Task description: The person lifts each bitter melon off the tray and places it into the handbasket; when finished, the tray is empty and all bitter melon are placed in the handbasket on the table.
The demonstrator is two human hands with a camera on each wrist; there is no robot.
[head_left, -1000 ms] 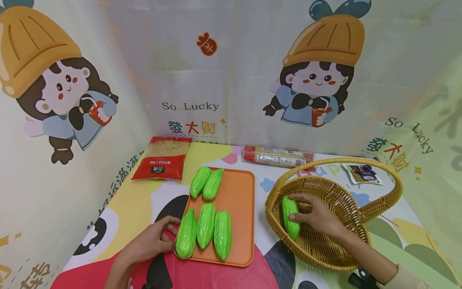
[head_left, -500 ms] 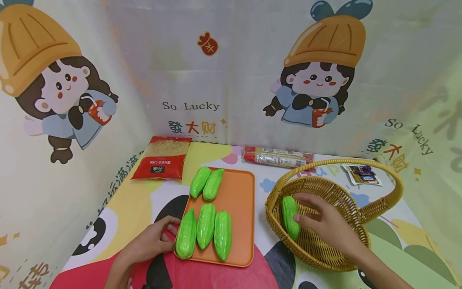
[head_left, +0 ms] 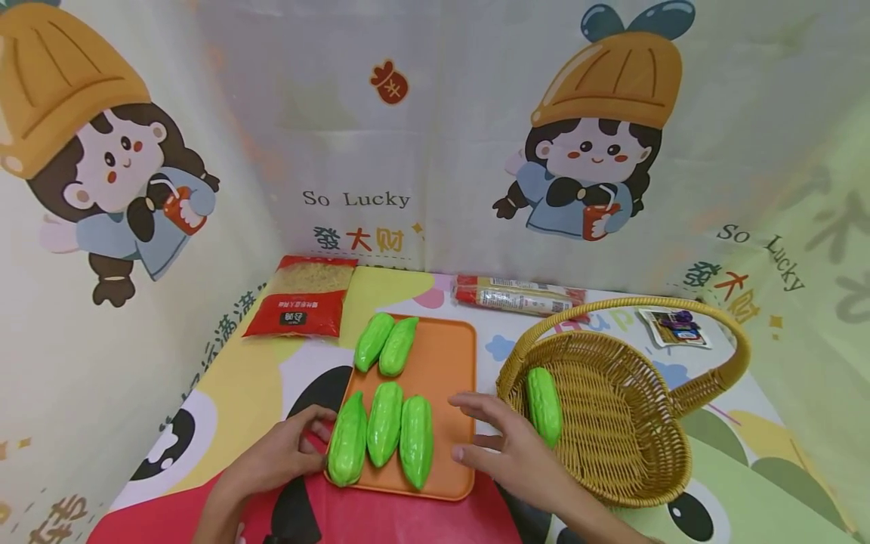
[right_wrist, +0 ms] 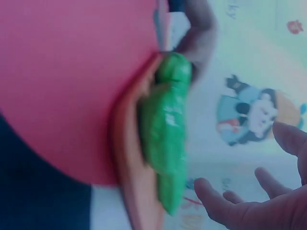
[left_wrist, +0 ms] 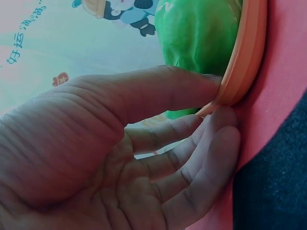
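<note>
Left hand (head_left: 275, 457) pinches the side rim of the orange tray (head_left: 448, 355), and right beside that grip lie three green gourds (head_left: 384, 423), two more farther beyond! Across the tray, the right hand (head_left: 513, 453) hangs over the opposite edge, thumb and fingers spread apart, while just to its right another gourd (head_left: 544, 406) rests inside the wicker basket (head_left: 676, 472).
</note>
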